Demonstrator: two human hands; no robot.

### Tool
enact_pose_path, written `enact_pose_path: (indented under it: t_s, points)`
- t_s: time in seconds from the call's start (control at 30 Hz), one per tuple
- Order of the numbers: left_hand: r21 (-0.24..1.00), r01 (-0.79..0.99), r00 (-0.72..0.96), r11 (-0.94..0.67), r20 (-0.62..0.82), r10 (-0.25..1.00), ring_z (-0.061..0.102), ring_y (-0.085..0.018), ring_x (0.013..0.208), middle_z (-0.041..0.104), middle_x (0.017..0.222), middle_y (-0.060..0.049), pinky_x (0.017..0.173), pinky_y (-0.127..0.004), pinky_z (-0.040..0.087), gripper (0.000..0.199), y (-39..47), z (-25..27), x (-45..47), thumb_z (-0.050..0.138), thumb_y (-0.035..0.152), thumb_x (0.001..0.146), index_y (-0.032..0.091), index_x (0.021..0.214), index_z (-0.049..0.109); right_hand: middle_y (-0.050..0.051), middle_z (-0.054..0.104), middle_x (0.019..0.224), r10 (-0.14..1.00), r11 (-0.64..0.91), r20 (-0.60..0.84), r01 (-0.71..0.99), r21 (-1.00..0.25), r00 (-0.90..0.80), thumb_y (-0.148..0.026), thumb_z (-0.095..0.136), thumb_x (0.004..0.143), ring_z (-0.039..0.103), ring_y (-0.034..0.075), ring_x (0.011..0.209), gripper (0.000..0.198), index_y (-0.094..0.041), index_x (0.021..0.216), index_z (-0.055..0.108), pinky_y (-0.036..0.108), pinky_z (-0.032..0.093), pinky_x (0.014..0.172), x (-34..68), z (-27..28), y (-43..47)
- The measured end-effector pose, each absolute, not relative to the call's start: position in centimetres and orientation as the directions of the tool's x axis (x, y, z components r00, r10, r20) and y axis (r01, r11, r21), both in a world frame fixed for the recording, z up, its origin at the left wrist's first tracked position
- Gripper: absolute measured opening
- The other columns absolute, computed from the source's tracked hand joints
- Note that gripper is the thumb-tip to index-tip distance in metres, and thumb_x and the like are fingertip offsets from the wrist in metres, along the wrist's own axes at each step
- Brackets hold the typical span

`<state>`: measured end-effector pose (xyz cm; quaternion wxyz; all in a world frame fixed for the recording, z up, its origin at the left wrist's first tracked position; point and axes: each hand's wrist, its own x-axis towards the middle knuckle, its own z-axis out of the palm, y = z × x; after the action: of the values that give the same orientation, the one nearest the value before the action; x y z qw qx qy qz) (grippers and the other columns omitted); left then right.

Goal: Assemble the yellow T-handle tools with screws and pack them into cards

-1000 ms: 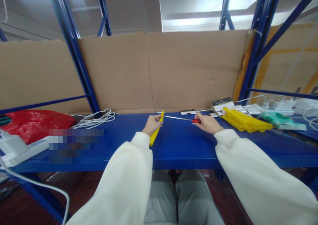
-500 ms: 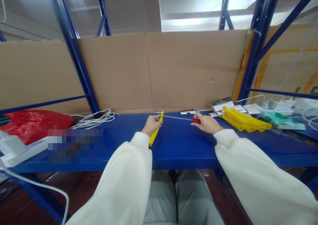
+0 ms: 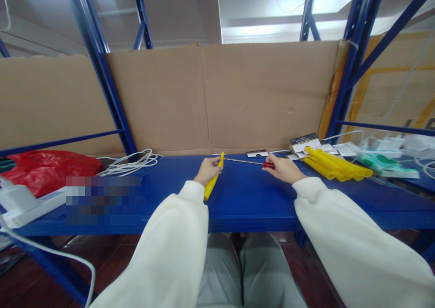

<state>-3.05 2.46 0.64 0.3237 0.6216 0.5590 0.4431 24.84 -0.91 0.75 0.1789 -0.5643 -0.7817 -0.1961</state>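
Note:
My left hand (image 3: 207,170) is closed around a yellow tube (image 3: 211,188), which slants with its upper end leaning right. From the right, my right hand (image 3: 282,168) grips a screwdriver (image 3: 268,165) by its red handle. The screwdriver's thin metal shaft runs left, and its tip meets the upper part of the yellow tube near my left fingers. Whether the tip is in the tube or only touching it, I cannot tell. Both hands are over the blue table (image 3: 244,203).
Several yellow tubes (image 3: 335,163) lie at the right beside black-and-white cards (image 3: 304,142). White cables (image 3: 137,162), a red plastic bag (image 3: 54,169) and a white power strip (image 3: 34,208) are at the left. A cardboard panel (image 3: 265,99) stands along the back between blue posts.

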Motion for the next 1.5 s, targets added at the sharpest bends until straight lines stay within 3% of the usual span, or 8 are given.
enact_pose_path:
  t_s: [0.27, 0.53, 0.8, 0.97, 1.1, 1.37, 1.5]
  points:
    - [0.902, 0.398, -0.018, -0.166, 0.188, 0.982, 0.060, -0.006, 0.054, 0.073, 0.110, -0.011, 0.046, -0.014, 0.043, 0.056, 2.51, 0.62, -3.08, 0.069, 0.003, 0.078, 0.012, 0.133, 0.062, 0.011, 0.075, 0.110, 0.785, 0.329, 0.519, 0.938, 0.113, -0.338, -0.035, 0.047, 0.097, 0.071, 0.025, 0.094, 0.026, -0.021, 0.105, 0.066, 0.030, 0.047, 0.072, 24.78, 0.56, -1.02]
    - [0.895, 0.414, -0.013, -0.167, 0.189, 0.982, 0.061, -0.006, 0.055, 0.072, 0.111, -0.011, 0.050, -0.016, 0.046, 0.059, 2.61, 0.58, -3.14, 0.070, 0.004, 0.077, 0.013, 0.134, 0.061, 0.007, 0.076, 0.088, 0.820, 0.287, 0.499, 0.956, 0.065, -0.280, -0.036, 0.058, 0.091, 0.071, 0.024, 0.077, 0.019, -0.022, 0.104, 0.061, 0.029, 0.044, 0.064, 24.80, 0.74, -0.95]
    - [0.894, 0.415, -0.014, -0.170, 0.193, 0.981, 0.060, -0.005, 0.053, 0.071, 0.114, -0.013, 0.049, -0.015, 0.045, 0.055, 2.19, 0.81, -3.01, 0.066, 0.001, 0.079, 0.011, 0.133, 0.062, 0.011, 0.075, 0.110, 0.801, 0.307, 0.509, 0.946, 0.101, -0.315, -0.032, 0.047, 0.097, 0.071, 0.024, 0.094, 0.024, -0.020, 0.105, 0.065, 0.030, 0.047, 0.074, 24.50, 0.58, -1.08]
    - [0.893, 0.417, -0.014, -0.167, 0.190, 0.982, 0.059, -0.004, 0.051, 0.069, 0.116, -0.013, 0.049, -0.014, 0.045, 0.055, 2.18, 0.83, -2.97, 0.068, 0.002, 0.078, 0.013, 0.131, 0.063, 0.008, 0.077, 0.099, 0.819, 0.300, 0.496, 0.952, 0.058, -0.288, -0.039, 0.054, 0.093, 0.072, 0.025, 0.086, 0.025, -0.021, 0.109, 0.062, 0.030, 0.046, 0.068, 24.46, 0.61, -1.07]
    - [0.895, 0.409, 0.006, -0.176, 0.190, 0.982, 0.059, -0.004, 0.053, 0.069, 0.117, -0.013, 0.049, -0.014, 0.045, 0.056, 2.18, 0.79, -2.97, 0.069, 0.003, 0.077, 0.014, 0.131, 0.063, 0.008, 0.076, 0.091, 0.789, 0.304, 0.535, 0.949, 0.088, -0.302, -0.034, 0.055, 0.092, 0.071, 0.024, 0.079, 0.017, -0.022, 0.103, 0.059, 0.029, 0.044, 0.063, 24.89, 0.44, -0.65]
    - [0.894, 0.408, 0.000, -0.186, 0.204, 0.979, 0.059, -0.004, 0.051, 0.071, 0.109, -0.011, 0.051, -0.017, 0.047, 0.053, 2.21, 0.74, -2.91, 0.068, 0.000, 0.077, 0.013, 0.129, 0.064, 0.011, 0.075, 0.107, 0.771, 0.336, 0.542, 0.937, 0.099, -0.334, -0.033, 0.051, 0.096, 0.070, 0.025, 0.097, 0.022, -0.021, 0.103, 0.067, 0.030, 0.049, 0.074, 24.91, 0.37, -0.72]
    - [0.890, 0.412, -0.003, -0.194, 0.214, 0.977, 0.058, -0.004, 0.050, 0.072, 0.103, -0.009, 0.052, -0.016, 0.047, 0.052, 2.11, 0.84, -2.97, 0.064, -0.002, 0.078, 0.011, 0.129, 0.064, 0.010, 0.075, 0.108, 0.789, 0.326, 0.526, 0.942, 0.077, -0.317, -0.032, 0.049, 0.097, 0.071, 0.024, 0.096, 0.022, -0.021, 0.107, 0.066, 0.030, 0.049, 0.075, 24.42, 0.61, -1.16]
